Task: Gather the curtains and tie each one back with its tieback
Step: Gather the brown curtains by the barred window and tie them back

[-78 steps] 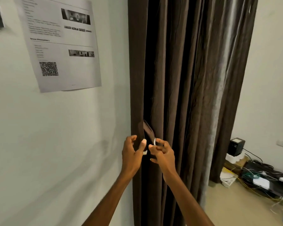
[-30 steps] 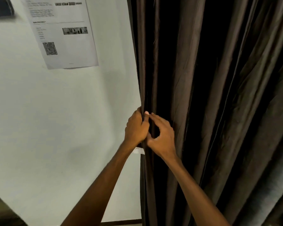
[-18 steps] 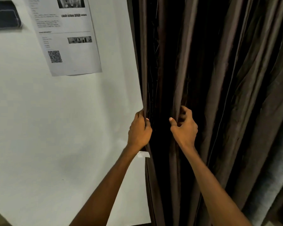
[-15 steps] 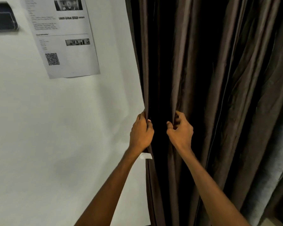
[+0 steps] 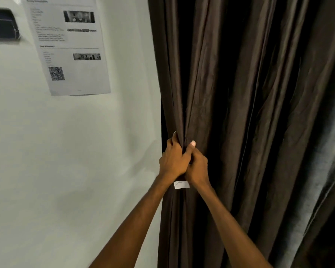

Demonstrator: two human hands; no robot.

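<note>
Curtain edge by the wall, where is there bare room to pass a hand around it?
Bare wall lies left of the curtain, below the printed sheet. It is crowded where the left hand and right hand bunch the folds above the white tag.

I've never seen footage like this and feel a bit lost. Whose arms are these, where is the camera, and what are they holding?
There is no machine here. The camera sits on a person's head, looking forward and down, so the two bare arms are the wearer's own. The left hand and right hand meet in a shared grip, bunching folds of a dark brown curtain near its left edge. A small white tag shows just below the hands. On the white wall beside the curtain hangs a printed sheet bearing a QR code. No tieback is visible.
</note>
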